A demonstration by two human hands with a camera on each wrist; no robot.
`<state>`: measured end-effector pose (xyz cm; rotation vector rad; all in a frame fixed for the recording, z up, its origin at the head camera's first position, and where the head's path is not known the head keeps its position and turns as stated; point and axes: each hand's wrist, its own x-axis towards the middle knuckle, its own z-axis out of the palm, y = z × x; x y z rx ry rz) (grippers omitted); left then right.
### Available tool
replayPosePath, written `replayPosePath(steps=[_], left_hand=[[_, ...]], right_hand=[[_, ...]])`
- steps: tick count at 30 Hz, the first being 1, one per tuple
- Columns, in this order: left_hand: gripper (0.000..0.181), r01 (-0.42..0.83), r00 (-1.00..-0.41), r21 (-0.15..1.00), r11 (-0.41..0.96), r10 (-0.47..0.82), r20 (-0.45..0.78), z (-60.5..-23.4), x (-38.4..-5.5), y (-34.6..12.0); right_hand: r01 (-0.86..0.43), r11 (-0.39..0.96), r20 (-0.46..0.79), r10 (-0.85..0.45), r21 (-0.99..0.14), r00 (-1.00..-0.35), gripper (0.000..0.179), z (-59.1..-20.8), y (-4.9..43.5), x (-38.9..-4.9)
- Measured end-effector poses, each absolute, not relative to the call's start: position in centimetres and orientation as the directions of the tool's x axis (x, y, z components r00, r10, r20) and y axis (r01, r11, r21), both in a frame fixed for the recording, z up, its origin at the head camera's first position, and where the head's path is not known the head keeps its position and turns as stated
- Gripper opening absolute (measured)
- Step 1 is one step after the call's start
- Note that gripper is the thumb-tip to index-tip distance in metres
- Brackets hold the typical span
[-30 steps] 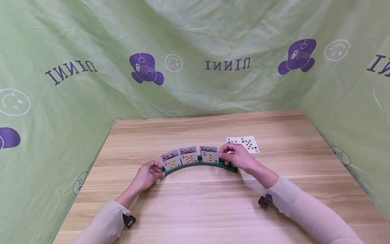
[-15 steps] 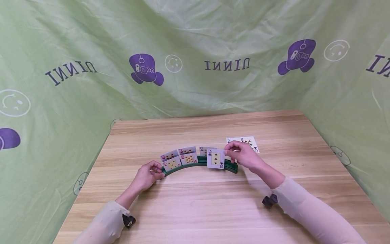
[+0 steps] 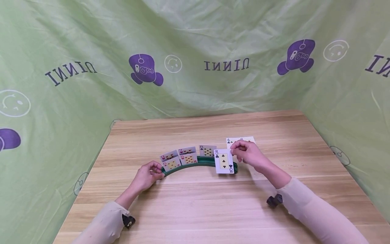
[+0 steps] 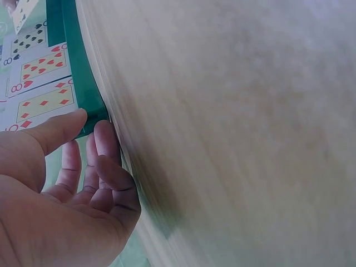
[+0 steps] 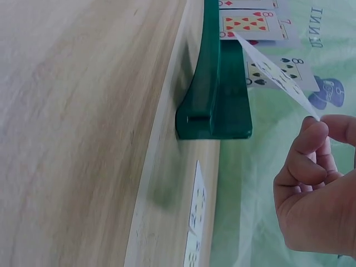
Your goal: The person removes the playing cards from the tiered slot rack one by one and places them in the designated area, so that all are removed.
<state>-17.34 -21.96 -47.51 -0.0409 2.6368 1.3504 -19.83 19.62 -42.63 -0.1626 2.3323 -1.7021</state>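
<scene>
A green curved card holder (image 3: pixel 205 158) stands on the table, and my left hand (image 3: pixel 148 176) pinches its left end. In the left wrist view, the thumb (image 4: pixel 69 125) presses the holder's end, with fingers curled on the other side. My right hand (image 3: pixel 249 155) pinches a three of clubs (image 3: pixel 223 162) by its upper right corner. The card is tilted and overlaps the holder's right part; the right wrist view shows it above the groove. Still standing in the holder are a diamonds card (image 3: pixel 172 164), an eight of hearts (image 3: pixel 189 158) and a black eight (image 3: pixel 208 150).
Behind the front cards at the left stand two more hearts cards, one a seven (image 3: pixel 187 150). White cards, including a four of clubs (image 3: pixel 231 140), lie flat behind the right hand, partly hidden by it. Green printed cloth (image 3: pixel 195 91) surrounds the wooden table (image 3: pixel 189 210).
The right hand has lifted the three of clubs out of the holder and drawn it right and toward me, uncovering the black eight behind. The left hand has stayed put.
</scene>
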Motion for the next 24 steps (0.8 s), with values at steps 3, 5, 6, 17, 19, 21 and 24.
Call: replayPosePath(steps=[3,5,6,17,19,21,24], left_hand=[[0.024,-0.105,-0.983,0.806,0.582,0.059,-0.171,-47.5,-17.3,-22.0],[0.024,-0.105,-0.983,0.807,0.581,0.06,-0.172,-47.5,-17.3,-22.0],[0.024,-0.105,-0.983,0.808,0.58,0.06,-0.171,-47.5,-17.3,-22.0],[0.023,-0.104,-0.984,0.797,0.595,0.056,-0.171,-47.5,-17.3,-22.0],[0.023,-0.102,-0.984,0.793,0.601,0.057,-0.169,-47.5,-17.3,-22.0],[0.023,-0.099,-0.984,0.789,0.607,0.055,-0.167,-47.5,-17.3,-21.9],[0.023,-0.1,-0.985,0.786,0.61,0.054,-0.167,-47.4,-17.3,-21.9]], right_hand=[[0.057,0.302,-0.131,-0.232,-0.952,-0.964,0.021,-42.7,20.0,-19.9],[0.058,0.3,-0.132,-0.23,-0.952,-0.964,0.021,-42.8,20.3,-20.0],[0.057,0.3,-0.13,-0.227,-0.952,-0.965,0.021,-42.8,20.4,-20.1],[0.073,0.291,-0.125,-0.165,-0.954,-0.978,0.022,-42.4,22.1,-21.2],[0.085,0.29,-0.13,-0.14,-0.953,-0.982,0.024,-42.4,22.6,-21.6],[0.099,0.289,-0.138,-0.116,-0.952,-0.984,0.025,-42.3,23.1,-22.0],[0.119,0.284,-0.149,-0.086,-0.951,-0.985,0.027,-42.3,23.9,-22.5]])
